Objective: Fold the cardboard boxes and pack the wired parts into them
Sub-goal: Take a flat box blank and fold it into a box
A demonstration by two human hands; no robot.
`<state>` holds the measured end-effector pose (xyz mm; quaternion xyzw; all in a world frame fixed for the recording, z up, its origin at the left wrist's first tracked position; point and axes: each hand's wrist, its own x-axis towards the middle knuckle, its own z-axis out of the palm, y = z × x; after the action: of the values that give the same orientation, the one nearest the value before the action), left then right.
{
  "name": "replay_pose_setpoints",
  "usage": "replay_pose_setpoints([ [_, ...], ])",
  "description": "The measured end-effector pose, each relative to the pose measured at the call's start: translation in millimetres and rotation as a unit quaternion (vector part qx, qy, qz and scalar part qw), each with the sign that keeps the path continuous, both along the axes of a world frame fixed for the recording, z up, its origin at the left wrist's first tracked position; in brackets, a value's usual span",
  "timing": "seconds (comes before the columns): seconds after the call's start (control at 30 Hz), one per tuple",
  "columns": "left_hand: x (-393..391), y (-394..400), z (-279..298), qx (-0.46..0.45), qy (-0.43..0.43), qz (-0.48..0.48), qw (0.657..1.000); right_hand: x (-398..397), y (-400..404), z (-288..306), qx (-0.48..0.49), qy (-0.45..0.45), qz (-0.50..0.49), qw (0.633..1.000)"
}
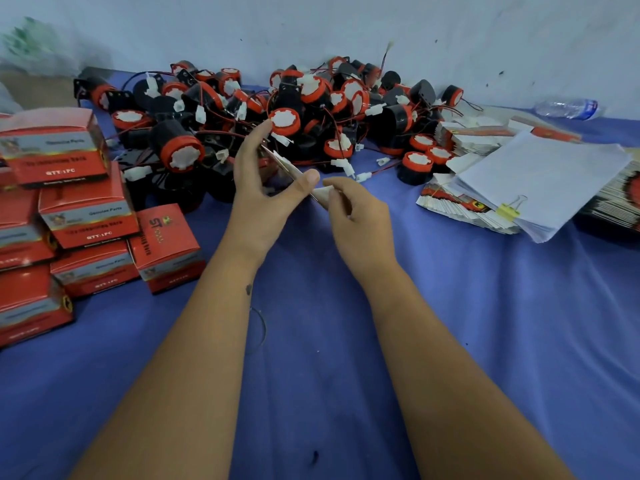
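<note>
Left hand (258, 188) pinches flat box blank (294, 174) edgewise | right hand (356, 216) pinches its 4 o'clock end | card looks light, bendy: hold by edges | wired parts (284, 112) at 12 o'clock

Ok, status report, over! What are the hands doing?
Both hands, left and right, pinch one flat box blank. Not folded yet. Parts pile right behind. Nothing blocking.

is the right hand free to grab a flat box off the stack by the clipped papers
Probably not at once: the right hand and left hand both pinch a flat box. The stack itself lies uncovered nearby.
</note>
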<state>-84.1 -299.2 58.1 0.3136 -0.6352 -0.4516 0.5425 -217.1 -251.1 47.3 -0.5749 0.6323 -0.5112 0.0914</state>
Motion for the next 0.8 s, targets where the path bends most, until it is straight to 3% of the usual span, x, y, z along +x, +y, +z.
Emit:
replay_pose_setpoints([
  [0.2, -5.2, 1.8, -2.1, -0.116, -0.02, 0.08, 0.99, 4.2, 2.8, 4.0, 0.005, 0.045, 0.025, 0.999],
  [0.4, -11.4, 8.1, -1.3, -0.193, -0.15, 0.074, 0.967, -6.8, -0.1, 3.6, 0.072, 0.009, -0.029, 0.997],
  [0.6, -10.7, 10.4, -4.1, -0.208, -0.26, 0.021, 0.943, -12.8, -3.7, 13.8, -0.003, -0.194, -0.155, 0.969],
  [0.8, -8.8, 11.5, -0.9, -0.22, -0.308, -0.042, 0.925, -26.7, 0.8, 16.6, -0.028, -0.422, -0.148, 0.894],
])
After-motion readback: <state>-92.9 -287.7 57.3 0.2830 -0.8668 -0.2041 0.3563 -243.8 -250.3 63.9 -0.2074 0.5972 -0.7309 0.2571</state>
